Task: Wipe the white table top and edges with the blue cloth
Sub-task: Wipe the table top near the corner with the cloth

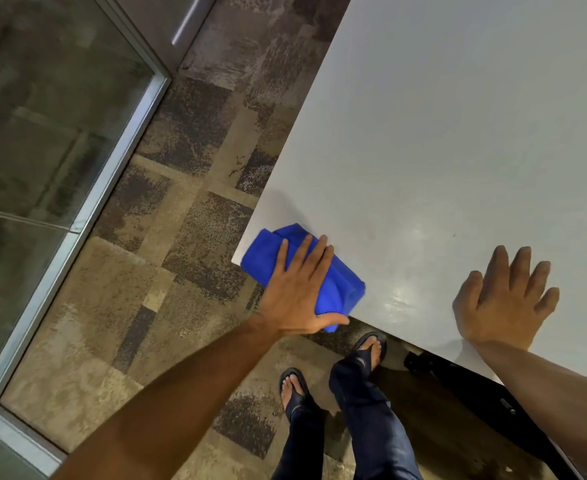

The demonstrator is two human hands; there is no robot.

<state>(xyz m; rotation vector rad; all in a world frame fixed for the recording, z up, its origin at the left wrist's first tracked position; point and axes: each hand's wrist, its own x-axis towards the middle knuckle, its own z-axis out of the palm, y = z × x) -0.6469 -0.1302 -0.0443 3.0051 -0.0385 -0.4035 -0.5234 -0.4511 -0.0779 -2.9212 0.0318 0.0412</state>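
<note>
Two flat grips: left hand (pixel 299 292) presses blue cloth (pixel 340 292) at table (pixel 458 150) corner, right hand (pixel 506 299) bare

I see patchy brown and grey carpet tiles (pixel 188 202) below me, and a glass wall (pixel 43 133) in a metal frame (pixel 112 174) on the left.

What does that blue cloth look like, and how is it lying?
The blue cloth is bright blue, soft-looking fabric, bunched into folds. It lies on the near left corner of the white table, one end overhanging the edge. The left hand presses on it with straight fingers, thumb at its near end. Nothing else touches it.
</note>
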